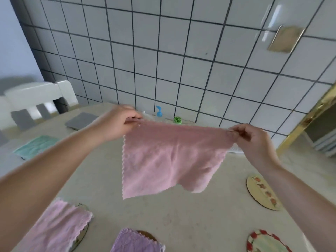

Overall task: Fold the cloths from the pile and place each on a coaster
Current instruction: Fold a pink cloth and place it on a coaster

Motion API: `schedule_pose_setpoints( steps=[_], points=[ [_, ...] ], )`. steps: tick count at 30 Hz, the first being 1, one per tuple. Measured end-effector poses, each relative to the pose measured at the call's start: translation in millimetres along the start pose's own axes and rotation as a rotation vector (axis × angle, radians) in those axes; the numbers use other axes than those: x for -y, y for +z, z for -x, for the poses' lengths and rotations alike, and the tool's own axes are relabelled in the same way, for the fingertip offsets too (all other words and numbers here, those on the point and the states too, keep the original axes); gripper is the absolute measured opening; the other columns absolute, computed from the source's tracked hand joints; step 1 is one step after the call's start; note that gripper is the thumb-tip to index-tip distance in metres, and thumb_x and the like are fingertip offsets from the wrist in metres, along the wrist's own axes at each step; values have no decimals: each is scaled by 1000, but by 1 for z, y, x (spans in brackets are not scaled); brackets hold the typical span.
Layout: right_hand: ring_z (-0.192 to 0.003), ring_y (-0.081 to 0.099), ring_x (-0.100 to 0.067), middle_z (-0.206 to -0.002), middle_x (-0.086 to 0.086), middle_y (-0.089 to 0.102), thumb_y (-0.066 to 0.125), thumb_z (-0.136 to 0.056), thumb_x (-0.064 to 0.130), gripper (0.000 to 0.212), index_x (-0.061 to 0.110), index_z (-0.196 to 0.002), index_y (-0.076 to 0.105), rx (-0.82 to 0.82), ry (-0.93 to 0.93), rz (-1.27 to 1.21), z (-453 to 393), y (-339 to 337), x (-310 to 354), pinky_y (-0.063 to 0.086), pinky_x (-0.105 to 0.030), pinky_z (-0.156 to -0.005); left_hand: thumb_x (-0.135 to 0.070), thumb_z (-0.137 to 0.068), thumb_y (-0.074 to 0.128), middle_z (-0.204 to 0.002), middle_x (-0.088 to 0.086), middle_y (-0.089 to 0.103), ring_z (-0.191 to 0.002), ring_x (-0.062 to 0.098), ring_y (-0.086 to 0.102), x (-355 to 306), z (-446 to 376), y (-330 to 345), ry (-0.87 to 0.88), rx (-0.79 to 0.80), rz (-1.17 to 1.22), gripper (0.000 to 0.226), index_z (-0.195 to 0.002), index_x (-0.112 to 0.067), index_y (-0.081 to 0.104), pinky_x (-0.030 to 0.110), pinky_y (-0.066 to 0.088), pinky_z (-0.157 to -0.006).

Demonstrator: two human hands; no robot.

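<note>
While the pink cloth [169,159] hangs in the air above the tabletop [181,215], both hands are clamped on its upper edge: the left hand [118,124] pinches the top left corner and the right hand [254,140] pinches the top right corner between thumb and fingertips. Its held edge runs nearly level from left to right, a little lower on the right, and the rest drops down toward the person, with the lower left corner hanging free and the lower right part slightly curled. None of it touches the tabletop.

Which way the free coasters lie matters most for the next step. Two bare coasters sit on the right side, a floral coaster [261,192] just below the right forearm and a red-rimmed coaster [266,241] nearer the bottom edge. On the left, a folded pink cloth [58,228] and a folded lilac cloth [136,241] already cover their coasters. So the open targets lie to the right of the hanging cloth, and the right hand is the nearer one. I judge that the cloth still needs folding before it goes down, probably by bringing the two pinched corners together or by lowering it flat first.

A teal cloth [36,146] and a grey pad [81,120] lie at far left.
</note>
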State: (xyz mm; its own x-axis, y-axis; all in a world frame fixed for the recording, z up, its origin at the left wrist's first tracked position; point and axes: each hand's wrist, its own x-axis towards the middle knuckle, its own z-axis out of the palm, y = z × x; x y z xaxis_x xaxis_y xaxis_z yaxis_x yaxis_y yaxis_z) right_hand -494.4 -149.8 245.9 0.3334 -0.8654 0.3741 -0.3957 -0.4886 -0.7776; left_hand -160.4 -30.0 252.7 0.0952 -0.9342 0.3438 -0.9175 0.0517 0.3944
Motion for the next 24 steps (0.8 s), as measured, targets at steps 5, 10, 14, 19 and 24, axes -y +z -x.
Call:
schedule_pose_setpoints(
  steps=[5, 10, 14, 19, 24],
  points=[
    [-42, 43, -4, -50, 9, 56, 66, -85, 27, 12, 26, -73, 66, 11, 132, 149, 13, -3, -45, 31, -15, -43, -31, -83, 65, -70, -4, 61, -65, 17, 55, -1, 5, 36, -161, 15, -20, 9, -78, -23, 66, 29, 42, -62],
    [-63, 70, -10, -77, -9, 71, 56, -91, 10, 11, 11, -83, 63, -11, 330, -80, 22, -13, -65, 53, -20, -53, -11, -86, 63, -75, -2, 64, -69, 18, 58, -10, -4, 68, -233, 92, 361, 16, -78, -25, 63, 35, 48, -69],
    [-78, 72, -16, -88, -9, 66, 43, -97, 9, 13, 0, -98, 52, -108, 327, -221, 26, -36, -54, 60, -26, -64, -5, -84, 63, -81, -10, 65, -76, 8, 60, -34, -17, 70, -156, 61, 522, 19, -84, -24, 65, 22, 49, -75],
    [-75, 72, -17, -85, -9, 68, 35, -100, 17, 14, 10, -97, 47, -184, 223, -152, 66, -57, -51, 60, -29, -66, -8, -84, 65, -65, -23, 64, -62, -5, 55, -53, -6, 75, -25, 50, 603, 26, -78, -34, 64, 13, 43, -61],
    [-83, 69, -8, -91, 0, 71, 60, -79, 41, 24, 22, -94, 57, -101, 323, -164, 143, -58, -81, 57, -21, -72, -14, -83, 67, -68, -17, 63, -60, -3, 53, -49, 47, 119, -34, 222, 566, 27, -80, -41, 67, 14, 39, -58]
  ],
)
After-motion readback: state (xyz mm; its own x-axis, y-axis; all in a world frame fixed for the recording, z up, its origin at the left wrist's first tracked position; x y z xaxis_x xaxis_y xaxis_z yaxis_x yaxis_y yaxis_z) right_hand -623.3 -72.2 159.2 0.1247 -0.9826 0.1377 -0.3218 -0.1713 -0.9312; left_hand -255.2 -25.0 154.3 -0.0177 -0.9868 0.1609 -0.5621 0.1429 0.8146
